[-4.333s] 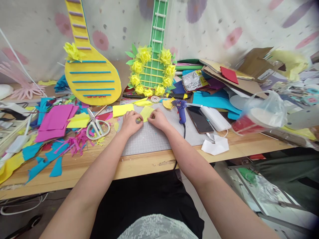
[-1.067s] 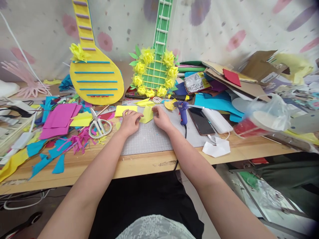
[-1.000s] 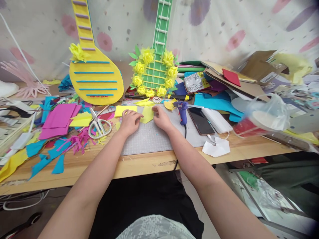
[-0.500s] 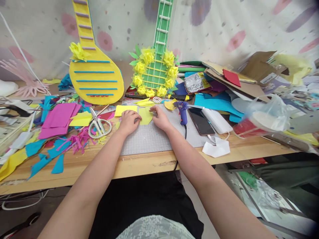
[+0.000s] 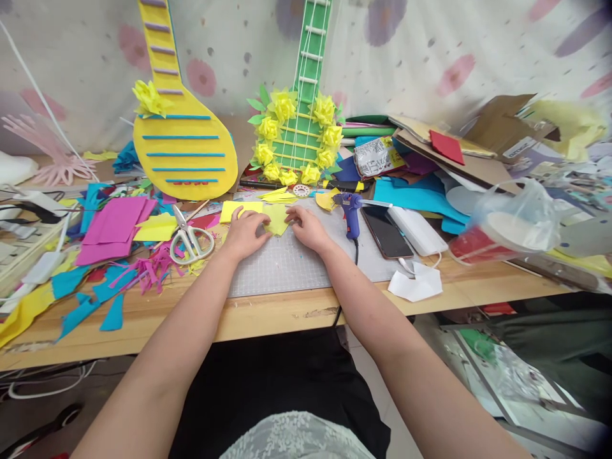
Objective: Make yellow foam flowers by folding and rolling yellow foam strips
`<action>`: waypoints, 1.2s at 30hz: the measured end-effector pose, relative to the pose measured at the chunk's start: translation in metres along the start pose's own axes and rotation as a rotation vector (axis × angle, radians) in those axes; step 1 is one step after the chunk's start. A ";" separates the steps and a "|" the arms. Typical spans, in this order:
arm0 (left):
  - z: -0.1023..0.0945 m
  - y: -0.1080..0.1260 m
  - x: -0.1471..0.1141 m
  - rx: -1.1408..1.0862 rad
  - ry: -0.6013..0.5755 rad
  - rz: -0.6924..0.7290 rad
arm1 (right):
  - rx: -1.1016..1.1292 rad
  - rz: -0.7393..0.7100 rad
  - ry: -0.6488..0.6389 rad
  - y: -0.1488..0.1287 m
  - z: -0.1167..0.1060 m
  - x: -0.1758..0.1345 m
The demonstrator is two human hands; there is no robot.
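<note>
A pale yellow piece of paper, pointed at its lower end, is between my two hands over the grey gridded cutting mat. My left hand grips its left edge, fingers bent and thumb toward the paper. At the right edge, the curled fingers of my right hand pinch the same sheet. Partly behind my left hand lies a brighter yellow paper stack. White-handled scissors rest to the left, and a blue glue gun lies to the right of my right hand.
Behind the mat stand a yellow lute-shaped craft and a green one ringed with yellow paper flowers. Pink paper and coloured scraps cover the left. A phone, a white power bank and a bagged cup occupy the right.
The yellow paper has shifted slightly left and turned, its point now facing down. My right hand has followed it a little, and my left fingers have spread along its edge.
</note>
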State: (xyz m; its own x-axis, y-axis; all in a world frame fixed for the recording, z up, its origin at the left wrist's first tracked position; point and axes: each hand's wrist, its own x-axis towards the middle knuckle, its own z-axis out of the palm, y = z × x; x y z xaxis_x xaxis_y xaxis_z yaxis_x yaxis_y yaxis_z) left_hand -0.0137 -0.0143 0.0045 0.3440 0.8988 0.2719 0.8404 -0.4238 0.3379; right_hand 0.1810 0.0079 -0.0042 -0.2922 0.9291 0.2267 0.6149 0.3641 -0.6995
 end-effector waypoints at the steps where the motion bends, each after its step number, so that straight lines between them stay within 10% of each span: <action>1: 0.000 -0.001 0.000 0.019 0.013 -0.002 | -0.001 -0.006 -0.002 0.000 0.000 0.000; 11: 0.005 0.002 0.001 0.057 0.059 0.005 | -0.056 -0.201 -0.096 -0.018 0.002 -0.008; 36: 0.018 0.015 0.018 0.022 0.047 -0.094 | 0.036 0.083 -0.005 0.005 0.002 0.003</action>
State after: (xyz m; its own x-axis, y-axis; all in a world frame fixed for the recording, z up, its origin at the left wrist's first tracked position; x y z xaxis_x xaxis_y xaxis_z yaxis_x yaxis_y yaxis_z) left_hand 0.0129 -0.0021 -0.0020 0.2438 0.9279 0.2819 0.8771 -0.3350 0.3441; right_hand 0.1821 0.0121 -0.0085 -0.2456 0.9555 0.1636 0.6104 0.2835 -0.7396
